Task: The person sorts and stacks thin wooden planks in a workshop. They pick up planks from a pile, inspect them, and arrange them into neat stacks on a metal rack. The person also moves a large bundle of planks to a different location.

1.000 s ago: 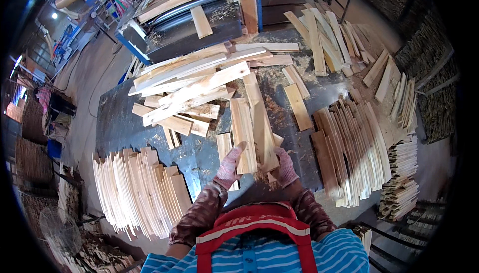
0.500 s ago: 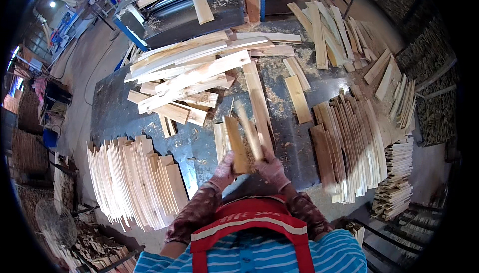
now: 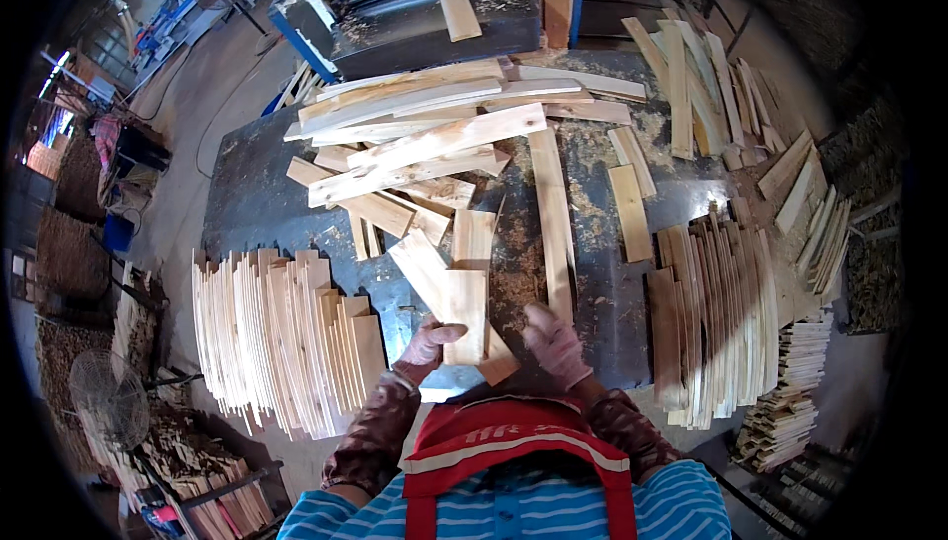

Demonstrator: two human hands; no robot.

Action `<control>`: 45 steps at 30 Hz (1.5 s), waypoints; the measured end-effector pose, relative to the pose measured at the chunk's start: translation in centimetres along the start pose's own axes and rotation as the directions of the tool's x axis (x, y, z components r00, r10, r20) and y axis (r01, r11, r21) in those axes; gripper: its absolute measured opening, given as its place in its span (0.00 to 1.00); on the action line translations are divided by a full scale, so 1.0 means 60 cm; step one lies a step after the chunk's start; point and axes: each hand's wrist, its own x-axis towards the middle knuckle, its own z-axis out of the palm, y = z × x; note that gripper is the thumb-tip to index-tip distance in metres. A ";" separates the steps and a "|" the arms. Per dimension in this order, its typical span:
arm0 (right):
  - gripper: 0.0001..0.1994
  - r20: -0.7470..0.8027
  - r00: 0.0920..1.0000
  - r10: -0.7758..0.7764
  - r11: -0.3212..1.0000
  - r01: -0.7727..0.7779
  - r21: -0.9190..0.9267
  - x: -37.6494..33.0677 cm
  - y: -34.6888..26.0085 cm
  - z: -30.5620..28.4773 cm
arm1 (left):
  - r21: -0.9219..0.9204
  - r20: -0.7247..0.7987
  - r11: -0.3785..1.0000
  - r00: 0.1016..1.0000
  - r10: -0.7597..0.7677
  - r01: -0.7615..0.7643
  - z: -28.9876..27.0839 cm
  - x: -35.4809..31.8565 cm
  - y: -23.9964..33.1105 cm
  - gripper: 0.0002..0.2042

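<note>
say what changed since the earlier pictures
The pink-gloved right hand let go of its board. The pink-gloved left hand moved leftward, holding a short pale wooden board over a new slanted pale board. The long pale wooden plank and left wooden stack stayed.

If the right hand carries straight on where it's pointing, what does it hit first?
The right hand points forward and left, so probably the short board just beyond the held board. Depth is unclear, and the long board lies close by.

This is a woodworking workshop, shown by stacked boards (image 3: 286, 343), wood shavings (image 3: 520, 244) and 1 roller-fitted machine (image 3: 420, 29).
</note>
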 end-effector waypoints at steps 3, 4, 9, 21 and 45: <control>0.22 -0.139 0.990 0.009 0.995 0.005 0.100 0.044 0.041 -0.015 | 0.018 -0.108 1.000 0.994 -0.007 0.009 -0.028 -0.041 0.037 0.30; 0.23 -0.148 0.987 0.056 0.997 -0.047 0.061 0.064 0.071 -0.024 | 0.053 -0.161 0.998 0.986 0.035 -0.027 -0.031 -0.048 0.042 0.29; 0.31 -0.383 0.909 0.161 0.862 -0.319 -0.394 0.158 0.084 -0.158 | 0.372 -0.368 0.927 0.924 0.106 0.041 -0.107 -0.090 0.048 0.20; 0.39 -0.453 0.840 0.298 0.752 -0.499 -0.431 0.257 0.149 -0.305 | 0.711 -0.703 0.455 0.543 0.459 0.536 -0.282 -0.167 -0.126 0.27; 0.24 0.113 0.976 0.188 -0.006 -0.114 0.993 0.195 0.000 -0.229 | 0.776 -0.630 0.525 0.465 0.622 0.349 -0.155 -0.028 -0.040 0.40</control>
